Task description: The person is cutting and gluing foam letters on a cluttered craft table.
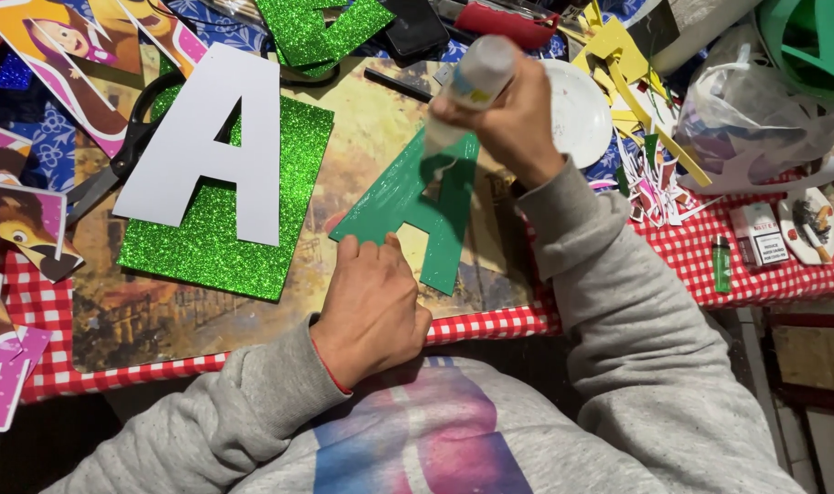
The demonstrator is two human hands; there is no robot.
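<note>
Fingers of the left hand (371,306) pressed flat and spread on the lower edge of a green letter cutout (415,206), apparently pinning it plain side up on the picture board (143,311) so it could not slide. Above it the right hand (513,119) was closed around a tipped glue bottle (476,78), nozzle touching the cutout's upper part. Farther left lay a white letter (207,146) on a green glitter sheet (225,229), perhaps as a template, with scissors (129,146) just beside it.
</note>
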